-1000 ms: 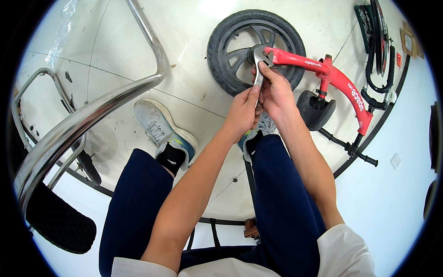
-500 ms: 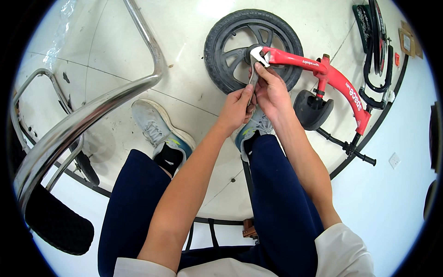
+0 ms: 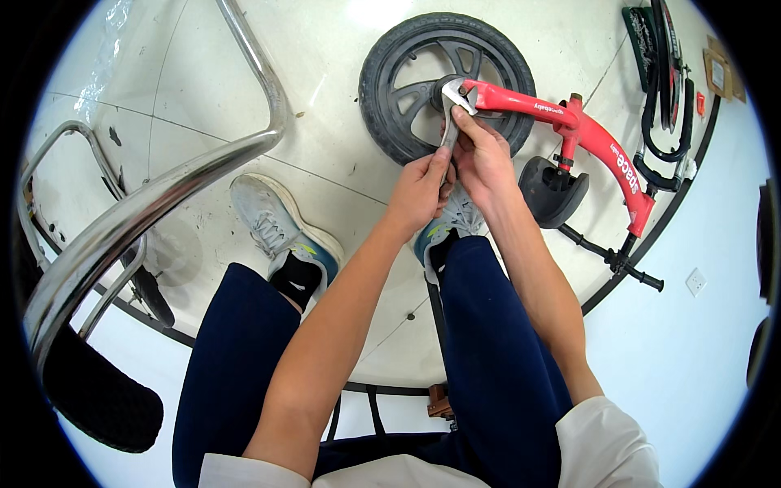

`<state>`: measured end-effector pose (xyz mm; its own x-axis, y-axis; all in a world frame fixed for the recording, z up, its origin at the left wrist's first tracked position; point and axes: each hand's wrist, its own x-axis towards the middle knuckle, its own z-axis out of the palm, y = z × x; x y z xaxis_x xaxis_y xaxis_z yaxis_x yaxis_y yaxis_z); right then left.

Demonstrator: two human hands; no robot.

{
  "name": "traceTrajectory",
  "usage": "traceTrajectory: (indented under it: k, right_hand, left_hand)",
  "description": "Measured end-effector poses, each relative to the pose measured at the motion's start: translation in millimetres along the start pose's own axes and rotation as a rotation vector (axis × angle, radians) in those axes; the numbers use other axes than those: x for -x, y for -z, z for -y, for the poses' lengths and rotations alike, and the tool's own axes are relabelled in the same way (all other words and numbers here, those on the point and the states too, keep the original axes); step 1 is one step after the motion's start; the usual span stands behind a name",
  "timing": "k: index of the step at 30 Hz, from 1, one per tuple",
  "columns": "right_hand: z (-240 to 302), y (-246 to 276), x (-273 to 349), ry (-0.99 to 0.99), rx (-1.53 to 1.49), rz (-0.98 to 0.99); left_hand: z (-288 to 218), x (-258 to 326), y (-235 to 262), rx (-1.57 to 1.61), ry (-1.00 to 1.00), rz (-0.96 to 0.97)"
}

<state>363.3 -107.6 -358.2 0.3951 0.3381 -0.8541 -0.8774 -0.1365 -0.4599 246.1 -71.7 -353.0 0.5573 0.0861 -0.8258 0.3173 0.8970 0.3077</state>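
A red balance bike (image 3: 600, 138) lies on its side on the floor, its black seat (image 3: 556, 195) and handlebar (image 3: 616, 259) toward the right. At the axle of its black wheel (image 3: 381, 61), the jaws of a silver adjustable wrench (image 3: 460, 98) sit by the hub; whether they grip a nut cannot be seen. My left hand (image 3: 416, 195) is closed around the wrench's handle. My right hand (image 3: 488, 167) is closed too, its thumb pressed to the wrench just below the jaws. Its other fingers are partly hidden behind.
Bent chrome tubing (image 3: 175, 191) with a black pad (image 3: 106, 398) fills the left side, close to me. My shoes (image 3: 277, 215) stand on the tiled floor near the wheel. Another wheeled item (image 3: 671, 89) and cardboard (image 3: 720, 73) are at the far right, by the wall.
Barely anything differs: both hands keep their hold on the wrench, with only a slight shift of the wheel and hands in the picture.
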Motion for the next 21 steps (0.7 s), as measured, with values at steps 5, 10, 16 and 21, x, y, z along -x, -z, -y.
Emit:
traceTrajectory:
  k: [5, 10, 16, 21]
  right_hand:
    - [13, 7, 21, -0.138, 0.466, 0.147]
    - [31, 60, 34, 0.078, 0.954, 0.199]
    - [101, 75, 57, -0.022, 0.858, 0.064]
    - [161, 51, 11, 0.207, 1.105, 0.06]
  left_hand:
    - [13, -7, -8, 0.109, -0.024, 0.008]
    - [22, -24, -47, -0.119, -0.116, -0.07]
    - [-13, -49, -73, -0.456, -0.18, -0.021]
    - [-55, -30, -65, -0.509, -0.236, -0.08]
